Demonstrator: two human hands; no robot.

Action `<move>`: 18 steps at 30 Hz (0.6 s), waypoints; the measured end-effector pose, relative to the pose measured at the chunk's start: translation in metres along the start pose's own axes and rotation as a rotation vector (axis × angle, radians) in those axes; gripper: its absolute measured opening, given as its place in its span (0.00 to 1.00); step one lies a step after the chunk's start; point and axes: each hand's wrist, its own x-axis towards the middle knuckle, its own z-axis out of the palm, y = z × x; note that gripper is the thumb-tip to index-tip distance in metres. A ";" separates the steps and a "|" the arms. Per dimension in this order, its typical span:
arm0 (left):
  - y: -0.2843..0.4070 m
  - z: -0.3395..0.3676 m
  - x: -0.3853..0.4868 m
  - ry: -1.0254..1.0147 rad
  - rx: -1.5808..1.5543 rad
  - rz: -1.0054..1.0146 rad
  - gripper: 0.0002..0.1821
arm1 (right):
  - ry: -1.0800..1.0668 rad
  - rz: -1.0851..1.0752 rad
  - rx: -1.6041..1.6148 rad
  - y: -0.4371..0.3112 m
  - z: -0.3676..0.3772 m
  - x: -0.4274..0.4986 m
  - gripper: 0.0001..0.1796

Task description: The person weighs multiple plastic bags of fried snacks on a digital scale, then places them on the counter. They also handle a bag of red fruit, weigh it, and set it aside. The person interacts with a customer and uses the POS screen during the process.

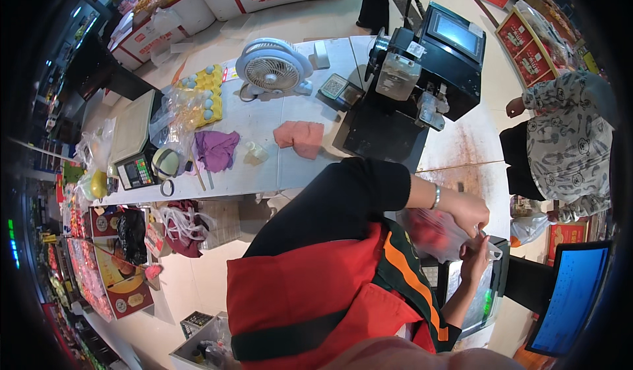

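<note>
A thin clear plastic bag (428,234) with red contents sits low over the counter's right part, in front of the red apron. My left hand (467,214), with a bracelet at its wrist, pinches the bag's gathered top. Close below it, my right hand (474,261) grips the same twisted neck, and a white end of the bag sticks out past its fingers. The fingertips of both hands nearly meet, so the exact hold is partly hidden. Beneath the bag and right forearm is a weighing scale (470,288) with a metal top and green lit digits.
A black machine with a screen (440,58) stands on the white counter (252,123). Left of it are a fan (272,71), a pink cloth (301,137), a purple cloth (216,150), an egg tray (210,93) and another scale (133,128). A monitor (568,296) and another person (568,137) are at right.
</note>
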 end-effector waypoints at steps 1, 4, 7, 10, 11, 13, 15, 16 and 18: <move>-0.005 0.002 -0.002 -0.048 -0.028 -0.041 0.16 | 0.044 0.032 0.037 -0.001 0.002 0.002 0.26; -0.001 0.027 -0.016 0.126 0.027 0.139 0.11 | 0.028 0.173 0.250 -0.005 0.003 0.006 0.23; 0.000 0.046 -0.030 0.241 -0.123 0.380 0.08 | -0.071 0.338 0.621 -0.012 0.004 0.006 0.20; -0.017 0.050 -0.027 0.480 -0.552 0.340 0.14 | -0.083 0.095 -0.220 -0.028 0.010 -0.002 0.23; -0.022 0.051 -0.016 0.475 -0.657 0.140 0.21 | -0.176 -0.022 -0.647 -0.034 0.013 -0.007 0.22; -0.032 0.057 -0.002 0.045 -0.980 -0.292 0.28 | -0.208 -0.306 -1.101 -0.045 0.023 -0.012 0.19; -0.042 0.069 0.008 -0.151 -0.906 -0.503 0.30 | -0.162 -0.592 -1.295 -0.051 0.030 -0.015 0.17; -0.046 0.076 0.012 -0.281 -0.880 -0.565 0.31 | -0.142 -0.594 -1.217 -0.051 0.032 -0.016 0.15; -0.052 0.090 0.017 -0.257 -0.780 -0.426 0.30 | -0.085 -0.610 -1.157 -0.047 0.031 -0.012 0.16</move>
